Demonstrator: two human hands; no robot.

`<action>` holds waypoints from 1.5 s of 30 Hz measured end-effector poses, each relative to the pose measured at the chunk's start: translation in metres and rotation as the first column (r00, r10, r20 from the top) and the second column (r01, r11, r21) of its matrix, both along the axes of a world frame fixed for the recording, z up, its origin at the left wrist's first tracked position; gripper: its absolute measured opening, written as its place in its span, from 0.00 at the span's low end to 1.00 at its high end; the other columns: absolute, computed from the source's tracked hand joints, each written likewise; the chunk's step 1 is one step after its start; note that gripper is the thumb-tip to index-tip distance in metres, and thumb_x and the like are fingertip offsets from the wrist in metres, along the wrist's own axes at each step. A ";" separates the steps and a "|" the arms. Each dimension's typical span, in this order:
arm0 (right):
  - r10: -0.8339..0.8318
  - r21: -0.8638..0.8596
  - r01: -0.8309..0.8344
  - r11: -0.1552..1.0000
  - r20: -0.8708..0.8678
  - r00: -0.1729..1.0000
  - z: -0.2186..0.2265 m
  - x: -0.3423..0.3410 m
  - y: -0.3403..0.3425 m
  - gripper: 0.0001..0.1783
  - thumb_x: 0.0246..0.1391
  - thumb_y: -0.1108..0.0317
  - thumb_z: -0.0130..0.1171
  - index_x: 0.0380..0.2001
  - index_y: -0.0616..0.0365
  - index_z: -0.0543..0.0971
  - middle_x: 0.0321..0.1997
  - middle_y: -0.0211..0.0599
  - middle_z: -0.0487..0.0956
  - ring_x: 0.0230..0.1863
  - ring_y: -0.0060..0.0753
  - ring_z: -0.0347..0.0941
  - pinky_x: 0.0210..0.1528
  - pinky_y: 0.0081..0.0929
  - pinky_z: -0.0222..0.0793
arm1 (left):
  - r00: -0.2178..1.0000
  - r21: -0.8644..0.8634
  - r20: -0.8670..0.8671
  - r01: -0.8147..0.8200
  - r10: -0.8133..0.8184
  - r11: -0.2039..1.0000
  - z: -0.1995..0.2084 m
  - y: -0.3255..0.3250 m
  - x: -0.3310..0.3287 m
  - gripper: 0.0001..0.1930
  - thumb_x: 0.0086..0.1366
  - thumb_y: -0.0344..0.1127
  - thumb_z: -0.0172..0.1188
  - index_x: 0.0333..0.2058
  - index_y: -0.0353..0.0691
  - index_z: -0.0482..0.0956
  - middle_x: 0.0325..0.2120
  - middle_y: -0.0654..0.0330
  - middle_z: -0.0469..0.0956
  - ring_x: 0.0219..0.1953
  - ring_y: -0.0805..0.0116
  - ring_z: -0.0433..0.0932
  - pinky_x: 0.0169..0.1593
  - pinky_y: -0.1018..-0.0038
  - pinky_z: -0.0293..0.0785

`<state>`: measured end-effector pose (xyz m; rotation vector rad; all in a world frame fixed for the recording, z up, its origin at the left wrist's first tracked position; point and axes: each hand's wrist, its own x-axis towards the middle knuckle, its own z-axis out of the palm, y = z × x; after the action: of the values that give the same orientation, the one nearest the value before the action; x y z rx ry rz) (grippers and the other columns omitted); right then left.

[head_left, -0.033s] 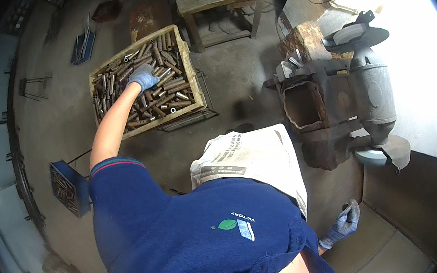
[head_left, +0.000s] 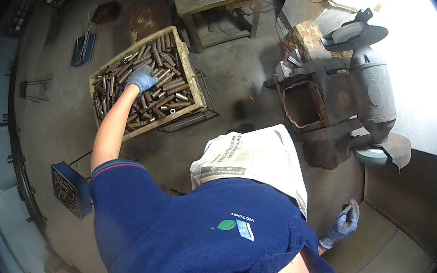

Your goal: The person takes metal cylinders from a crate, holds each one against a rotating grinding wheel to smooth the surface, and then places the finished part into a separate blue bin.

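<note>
My left hand (head_left: 142, 78), in a blue-grey glove, is down on the heap of short metal tubes (head_left: 173, 85) inside a yellowish crate (head_left: 185, 54). Its fingers curl down among the tubes. Whatever they grip is hidden beneath the glove. The tubes lie jumbled, many brown and rusty, some shiny. Low on the right, away from the crate, my right hand (head_left: 343, 225) is gloved too and held up with its fingers bent together. Something small and dark shows at its fingertips, too unclear to name.
A grey double-ended grinder (head_left: 373, 85) with wheels at both ends stands at right, beside a rusty metal housing (head_left: 303, 103). At left hangs a blue bin (head_left: 77, 186) of thin metal pieces. A worn workbench (head_left: 220, 0) holds tools at the back. A printed white apron (head_left: 247, 155) covers my lap.
</note>
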<state>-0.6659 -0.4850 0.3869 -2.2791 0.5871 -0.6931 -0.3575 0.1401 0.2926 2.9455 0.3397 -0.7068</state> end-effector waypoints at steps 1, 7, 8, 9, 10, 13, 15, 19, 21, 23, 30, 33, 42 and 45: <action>-0.009 0.005 0.009 1.000 -0.011 1.000 -0.002 -0.003 -0.002 0.11 0.54 0.79 0.50 0.39 0.72 0.75 0.41 0.44 0.76 0.37 0.30 0.73 0.38 0.23 0.73 | 0.998 -0.009 0.055 -0.028 0.029 1.000 0.006 -0.003 0.002 0.18 0.51 0.44 0.61 0.37 0.39 0.79 0.37 0.47 0.77 0.42 0.52 0.76 0.46 0.64 0.70; 0.101 0.181 -0.105 0.978 0.032 0.994 0.004 0.019 0.021 0.12 0.49 0.81 0.49 0.36 0.71 0.78 0.40 0.49 0.77 0.39 0.35 0.74 0.41 0.26 0.72 | 0.903 -0.680 0.428 0.302 0.027 0.668 0.072 -0.122 0.005 0.11 0.55 0.32 0.61 0.36 0.34 0.77 0.28 0.62 0.78 0.29 0.74 0.74 0.36 0.76 0.72; 0.144 0.245 -0.154 0.957 0.059 0.988 0.013 0.037 0.033 0.13 0.46 0.82 0.50 0.36 0.70 0.78 0.41 0.50 0.77 0.40 0.37 0.75 0.42 0.27 0.72 | 0.893 -0.751 0.449 0.397 -0.033 0.528 0.088 -0.168 0.004 0.10 0.56 0.30 0.60 0.37 0.33 0.77 0.27 0.65 0.77 0.29 0.77 0.72 0.35 0.78 0.71; 0.269 0.202 -0.279 0.939 0.075 0.960 0.018 0.053 0.040 0.17 0.39 0.83 0.51 0.37 0.70 0.78 0.42 0.52 0.77 0.41 0.40 0.75 0.45 0.29 0.71 | 0.945 -0.853 0.316 0.321 -0.081 0.412 0.095 -0.208 0.005 0.11 0.57 0.30 0.61 0.39 0.34 0.77 0.28 0.65 0.77 0.29 0.78 0.73 0.35 0.80 0.71; 0.355 0.182 -0.368 0.912 0.097 0.930 0.024 0.077 0.054 0.18 0.36 0.81 0.53 0.37 0.70 0.78 0.43 0.52 0.77 0.42 0.42 0.75 0.46 0.30 0.71 | 0.971 -0.908 0.199 0.233 -0.133 0.347 0.107 -0.240 -0.002 0.12 0.57 0.31 0.61 0.40 0.34 0.76 0.29 0.66 0.77 0.30 0.79 0.73 0.36 0.82 0.71; 0.549 -0.028 -0.553 0.833 0.166 0.819 0.023 0.123 0.064 0.20 0.34 0.72 0.64 0.36 0.67 0.78 0.44 0.51 0.75 0.42 0.49 0.75 0.44 0.30 0.72 | 0.923 -0.971 0.175 0.220 -0.344 0.097 0.105 -0.328 -0.013 0.12 0.58 0.29 0.60 0.41 0.34 0.76 0.31 0.65 0.77 0.29 0.82 0.72 0.30 0.85 0.71; 0.451 0.059 -0.466 0.883 0.168 0.876 0.025 0.128 0.068 0.21 0.35 0.68 0.67 0.37 0.65 0.78 0.44 0.51 0.74 0.42 0.48 0.74 0.43 0.30 0.72 | 0.857 -0.973 0.205 0.229 -0.472 -0.007 0.103 -0.378 -0.017 0.11 0.59 0.28 0.58 0.42 0.33 0.76 0.32 0.64 0.77 0.31 0.81 0.73 0.33 0.84 0.72; 0.227 -0.027 -0.226 0.974 0.171 0.959 0.020 0.104 0.060 0.23 0.36 0.64 0.69 0.36 0.65 0.78 0.42 0.50 0.72 0.41 0.44 0.74 0.43 0.30 0.72 | 0.756 -0.975 0.208 0.214 -0.620 -0.065 0.100 -0.436 -0.036 0.12 0.60 0.30 0.57 0.41 0.30 0.75 0.25 0.61 0.77 0.22 0.80 0.73 0.27 0.83 0.73; 0.145 -0.059 -0.136 0.989 0.194 0.970 0.010 0.095 0.058 0.23 0.36 0.61 0.70 0.36 0.66 0.78 0.42 0.49 0.72 0.40 0.44 0.74 0.42 0.30 0.72 | 0.727 -0.998 0.054 0.068 -0.684 -0.007 0.095 -0.452 -0.039 0.13 0.60 0.31 0.57 0.41 0.30 0.75 0.24 0.60 0.76 0.22 0.79 0.73 0.27 0.83 0.73; 0.065 0.000 -0.067 0.998 0.226 0.972 0.000 0.090 0.055 0.23 0.37 0.62 0.70 0.35 0.66 0.78 0.41 0.48 0.72 0.41 0.43 0.74 0.42 0.30 0.72 | 0.682 -0.999 -0.052 -0.038 -0.729 0.036 0.090 -0.465 -0.038 0.13 0.60 0.33 0.58 0.40 0.29 0.75 0.23 0.58 0.77 0.21 0.78 0.74 0.25 0.82 0.72; -0.206 0.424 0.068 0.903 0.289 0.935 -0.014 0.083 0.049 0.12 0.43 0.76 0.62 0.35 0.67 0.78 0.42 0.42 0.72 0.43 0.33 0.72 0.46 0.22 0.70 | 0.561 -0.982 -0.144 -0.180 -0.815 0.049 0.075 -0.505 -0.034 0.15 0.60 0.36 0.59 0.39 0.29 0.75 0.23 0.56 0.78 0.20 0.77 0.75 0.22 0.85 0.71; -0.210 0.347 0.111 0.931 0.263 0.942 -0.018 0.083 0.047 0.11 0.45 0.78 0.60 0.36 0.67 0.78 0.44 0.39 0.71 0.44 0.29 0.71 0.46 0.22 0.70 | 0.509 -0.982 -0.166 -0.165 -0.845 0.093 0.070 -0.517 -0.027 0.15 0.60 0.36 0.59 0.39 0.29 0.75 0.24 0.56 0.78 0.20 0.77 0.75 0.22 0.84 0.71; -0.407 0.483 0.204 0.851 0.363 0.838 -0.041 0.081 0.044 0.09 0.49 0.79 0.56 0.35 0.64 0.80 0.44 0.36 0.72 0.40 0.25 0.73 0.44 0.19 0.69 | 0.594 -0.986 -0.095 -0.168 -0.799 -0.008 0.045 -0.537 -0.021 0.12 0.61 0.33 0.58 0.39 0.31 0.74 0.27 0.61 0.76 0.26 0.78 0.74 0.31 0.81 0.74; -0.415 0.450 0.245 0.858 0.329 0.848 -0.044 0.083 0.038 0.09 0.50 0.80 0.55 0.35 0.64 0.80 0.43 0.36 0.73 0.39 0.25 0.73 0.43 0.19 0.68 | 0.629 -0.993 -0.042 -0.110 -0.776 -0.036 0.039 -0.537 -0.028 0.09 0.60 0.31 0.58 0.37 0.31 0.75 0.25 0.63 0.75 0.26 0.80 0.73 0.30 0.83 0.74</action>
<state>-0.5829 -0.4468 0.3425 -1.5985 0.8418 -1.0909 -0.3854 -0.3968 0.3317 1.1970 -0.7852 -1.2890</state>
